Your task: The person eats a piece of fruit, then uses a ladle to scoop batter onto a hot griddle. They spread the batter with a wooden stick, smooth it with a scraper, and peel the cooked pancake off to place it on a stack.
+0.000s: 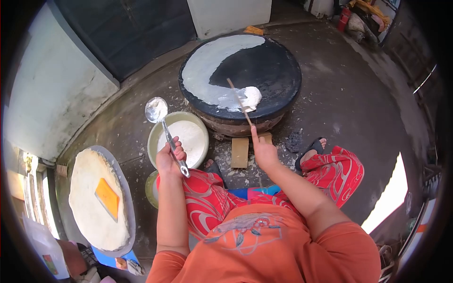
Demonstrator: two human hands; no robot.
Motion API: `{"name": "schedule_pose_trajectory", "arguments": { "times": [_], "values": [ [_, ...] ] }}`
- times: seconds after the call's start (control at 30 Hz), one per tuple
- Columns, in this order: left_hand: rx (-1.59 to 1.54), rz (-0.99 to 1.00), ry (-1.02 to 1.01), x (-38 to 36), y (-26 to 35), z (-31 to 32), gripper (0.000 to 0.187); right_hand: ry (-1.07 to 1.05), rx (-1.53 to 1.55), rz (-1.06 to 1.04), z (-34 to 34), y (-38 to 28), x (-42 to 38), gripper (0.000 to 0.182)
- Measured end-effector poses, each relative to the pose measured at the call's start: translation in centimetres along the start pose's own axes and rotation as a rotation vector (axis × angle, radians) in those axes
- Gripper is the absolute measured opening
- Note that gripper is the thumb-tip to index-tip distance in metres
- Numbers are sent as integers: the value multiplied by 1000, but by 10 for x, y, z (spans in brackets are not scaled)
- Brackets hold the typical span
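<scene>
My left hand (170, 159) is closed around the handle of a metal ladle (165, 123), whose batter-coated bowl points up and away from me. Under the ladle is a pale green basin (152, 144) holding white batter (191, 137). With the index finger stretched along it, my right hand (265, 152) grips a thin wooden spreader (239, 100). The spreader lies across a thick lump of batter (253, 98) on the round black griddle (271, 66). A thin crescent of spread batter (200, 63) covers the griddle's far and left side; dark surface shows on the right.
To my left, a stack of thin round pancakes (92, 207) sits on a grey round board (130, 226), with an orange scraper (107, 198) on top. A cardboard piece (239, 153) stands before the griddle. A red fire extinguisher (344, 19) is at the back right.
</scene>
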State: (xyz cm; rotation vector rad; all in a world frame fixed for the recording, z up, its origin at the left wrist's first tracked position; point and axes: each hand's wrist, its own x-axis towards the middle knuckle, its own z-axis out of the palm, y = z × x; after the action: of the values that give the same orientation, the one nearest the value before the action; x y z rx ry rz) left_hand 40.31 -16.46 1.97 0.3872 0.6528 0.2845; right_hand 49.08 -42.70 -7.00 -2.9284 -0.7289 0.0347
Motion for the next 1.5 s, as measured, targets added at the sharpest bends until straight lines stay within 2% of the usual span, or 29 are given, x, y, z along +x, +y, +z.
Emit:
{"name": "schedule_pose_trajectory", "arguments": {
  "times": [0.07,0.17,0.2,0.27,0.3,0.33,0.4,0.43,0.47,0.53,0.57,0.6,0.67,0.73,0.77,0.8,0.87,0.93,1.0,1.07,1.1,1.13,1.2,1.23,1.3,1.33,1.4,1.43,1.5],
  "values": [
    [19,5,8,2,-1,2,30,-38,11,-41,0,8,5,73],
    [2,-38,10,3,-3,4,30,-28,84,163,-9,45,8,64],
    [11,-29,9,2,-4,5,30,-29,81,165,-9,51,10,64],
    [20,-25,8,2,-7,7,30,55,377,396,-9,62,13,55],
    [17,-13,11,3,-7,7,30,-27,1009,665,-20,54,15,47],
    [15,0,16,4,-7,8,31,-27,1012,667,-13,48,14,47],
    [14,-4,21,5,-7,9,31,208,662,327,1,32,4,46],
    [11,-11,26,7,-8,10,31,82,421,214,-12,23,-5,51],
    [10,-20,31,8,-9,11,31,80,426,221,-6,31,-4,51],
    [4,-33,39,6,-10,15,31,398,174,97,10,65,-2,53],
    [-9,-43,46,5,-11,17,32,423,149,156,11,85,2,52],
    [-7,-46,45,5,-12,17,32,353,74,200,0,99,4,51],
    [17,-21,38,7,-14,18,32,276,171,326,-17,104,10,49],
    [17,-28,33,10,-17,21,32,264,430,390,-19,95,14,48],
    [11,-23,34,11,-17,22,32,364,449,248,-11,91,12,46],
    [8,-18,37,11,-17,22,32,302,356,115,-18,86,5,44],
    [3,-34,33,15,-16,22,32,369,228,-17,-10,103,2,46],
    [-7,-55,34,15,-17,20,32,377,133,130,-14,135,11,47],
    [-1,-45,43,15,-18,19,32,365,108,157,-23,150,24,44],
    [22,-12,36,17,-18,17,33,352,242,315,-29,151,36,41],
    [17,-4,48,18,-19,19,32,244,427,410,-33,144,39,41],
    [17,-3,50,19,-20,20,32,275,558,408,-28,136,37,43],
    [-17,-12,53,20,-20,20,32,324,518,95,-14,125,17,47],
    [-15,-11,56,20,-20,20,32,322,521,96,-13,130,14,47],
    [-14,3,76,21,-22,23,31,363,200,-129,-11,159,5,52],
    [-13,0,79,22,-24,25,31,443,143,-62,-11,177,12,53],
    [-10,11,98,23,-25,29,33,435,60,29,-20,208,29,49],
    [-19,-2,98,25,-25,28,34,434,59,37,-28,212,38,49],
    [-17,0,104,29,-26,29,34,381,117,201,-38,207,55,43]
  ]
}}
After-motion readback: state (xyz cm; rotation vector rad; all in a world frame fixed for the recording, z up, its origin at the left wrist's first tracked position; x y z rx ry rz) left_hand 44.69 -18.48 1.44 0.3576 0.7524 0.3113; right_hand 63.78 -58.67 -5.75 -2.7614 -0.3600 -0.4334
